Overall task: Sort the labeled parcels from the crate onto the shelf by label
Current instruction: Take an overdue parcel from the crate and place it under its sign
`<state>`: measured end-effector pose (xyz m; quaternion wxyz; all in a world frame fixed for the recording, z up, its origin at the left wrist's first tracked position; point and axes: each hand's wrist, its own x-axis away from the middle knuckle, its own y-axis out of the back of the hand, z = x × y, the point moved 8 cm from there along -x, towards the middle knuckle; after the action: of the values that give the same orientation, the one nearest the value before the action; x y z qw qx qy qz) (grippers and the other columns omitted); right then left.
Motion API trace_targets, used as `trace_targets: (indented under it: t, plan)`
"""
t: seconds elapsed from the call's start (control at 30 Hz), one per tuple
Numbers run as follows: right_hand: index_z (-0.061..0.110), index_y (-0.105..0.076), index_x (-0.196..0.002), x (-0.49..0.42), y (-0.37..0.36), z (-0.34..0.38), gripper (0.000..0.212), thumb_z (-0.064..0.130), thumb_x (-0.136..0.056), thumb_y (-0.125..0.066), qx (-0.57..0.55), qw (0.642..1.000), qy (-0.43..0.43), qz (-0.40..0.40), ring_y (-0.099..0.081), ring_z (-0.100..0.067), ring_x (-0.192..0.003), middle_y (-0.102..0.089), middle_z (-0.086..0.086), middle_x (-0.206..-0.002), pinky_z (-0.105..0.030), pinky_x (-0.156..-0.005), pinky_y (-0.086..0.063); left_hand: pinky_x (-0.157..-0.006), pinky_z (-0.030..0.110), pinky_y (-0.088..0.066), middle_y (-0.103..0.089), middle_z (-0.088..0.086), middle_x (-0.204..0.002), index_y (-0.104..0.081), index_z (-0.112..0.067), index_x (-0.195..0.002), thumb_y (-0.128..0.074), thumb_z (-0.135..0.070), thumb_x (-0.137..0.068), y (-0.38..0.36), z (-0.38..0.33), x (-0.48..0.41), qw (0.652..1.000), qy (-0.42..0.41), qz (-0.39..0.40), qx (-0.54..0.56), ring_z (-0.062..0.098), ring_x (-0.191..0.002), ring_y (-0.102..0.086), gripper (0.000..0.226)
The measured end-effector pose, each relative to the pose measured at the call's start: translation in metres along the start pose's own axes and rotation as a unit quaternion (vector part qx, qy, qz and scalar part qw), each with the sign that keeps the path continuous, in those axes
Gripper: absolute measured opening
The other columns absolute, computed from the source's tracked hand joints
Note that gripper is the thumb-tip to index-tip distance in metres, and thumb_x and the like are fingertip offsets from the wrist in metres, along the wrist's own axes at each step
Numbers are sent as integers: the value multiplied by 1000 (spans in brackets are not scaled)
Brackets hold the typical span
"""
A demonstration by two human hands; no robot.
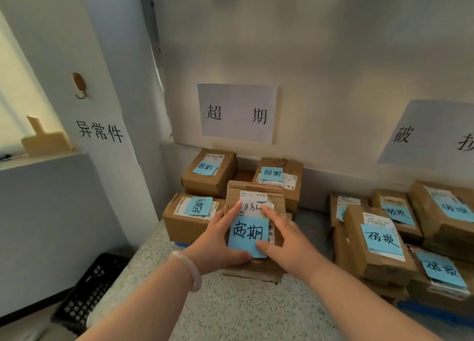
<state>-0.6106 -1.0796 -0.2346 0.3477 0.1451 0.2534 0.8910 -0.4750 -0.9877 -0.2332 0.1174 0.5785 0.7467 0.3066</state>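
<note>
A brown cardboard parcel (256,194) with a blue note reading 超期 is held between both my hands at the centre. My left hand (218,245) grips its left side. My right hand (287,245) grips its right side, fingers lying over the label. The parcel sits atop a stack of other cardboard, under the wall sign 超期 (237,113). Three parcels with the same blue note stand behind and left: one at back left (207,172), one at back right (279,177), one at front left (189,217).
Several parcels with blue 破损 notes (379,243) are piled at the right under a second wall sign (431,135). A black plastic crate (89,292) stands on the floor at lower left. The speckled shelf surface (243,310) runs toward me. A pillar reads 异常件 (100,131).
</note>
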Motion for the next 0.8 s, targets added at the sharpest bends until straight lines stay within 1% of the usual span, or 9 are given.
trace_targets:
  t: [0.1,0.27,0.33,0.4,0.47,0.5,0.6,0.63,0.8]
  plan:
    - [56,-27,-145,-31,-10,16,74,36,-88,-71,12,1000,1,-12,-47,-8,-121,-35,9,-136,-34,-101,-51,-115,42,-35,-3,-14,-159,-7,-72,-131,-84,-34,-73,26,21,-23,1000,-10,-5,17,21,-146,-18,104]
    - [54,-25,-147,-80,-24,40,75,38,-89,-70,13,998,-29,-51,-41,-12,-128,-32,12,-132,-37,-107,-45,-116,40,-34,-14,-12,-155,-7,-60,-142,-83,-39,-75,78,40,-66,999,-36,7,-14,19,-142,-26,103]
    - [53,-24,-147,-102,-28,55,75,40,-89,-69,18,997,-32,-71,-38,-14,-134,-34,9,-140,-38,-109,-42,-111,37,-40,-19,-8,-154,-10,-55,-146,-83,-36,-76,104,40,-84,998,-50,10,-25,18,-137,-33,104]
    - [50,-25,-149,-126,-30,72,74,40,-90,-68,29,994,-32,-97,-37,-14,-133,-35,7,-147,-32,-105,-45,-101,31,-50,-27,-6,-148,-15,-49,-149,-82,-32,-77,130,42,-104,998,-61,5,-11,15,-126,-44,100]
    - [45,-25,-151,-152,-32,85,73,38,-91,-67,29,991,-36,-122,-40,-9,-120,-37,5,-147,-22,-88,-45,-90,26,-56,-35,-7,-138,-19,-47,-149,-81,-31,-78,152,48,-125,998,-65,-2,1,13,-113,-51,95]
    - [44,-25,-151,-163,-35,91,72,38,-92,-66,33,990,-39,-128,-39,-8,-117,-38,5,-146,-19,-85,-43,-87,27,-57,-37,-7,-134,-21,-47,-148,-81,-32,-78,161,53,-134,998,-61,-6,8,13,-110,-53,93]
    - [42,-25,-152,-192,-43,101,70,38,-94,-63,41,989,-42,-132,-38,-6,-119,-37,6,-147,-22,-91,-37,-96,35,-53,-40,-3,-135,-27,-45,-149,-83,-35,-76,186,66,-162,998,-51,-27,31,17,-116,-51,93]
    - [41,-25,-153,-201,-45,103,70,38,-94,-63,38,989,-43,-134,-37,-4,-116,-36,6,-147,-21,-90,-35,-99,34,-50,-38,-3,-137,-28,-44,-149,-82,-35,-76,193,68,-171,998,-53,-34,32,17,-118,-48,92]
    - [40,-20,-155,-241,-48,98,72,38,-95,-61,38,988,-71,-133,-31,-2,-114,-33,5,-148,-21,-92,-33,-86,17,-43,-37,-2,-137,-27,-38,-150,-73,-35,-86,204,72,-211,997,-63,-33,4,12,-116,-42,79]
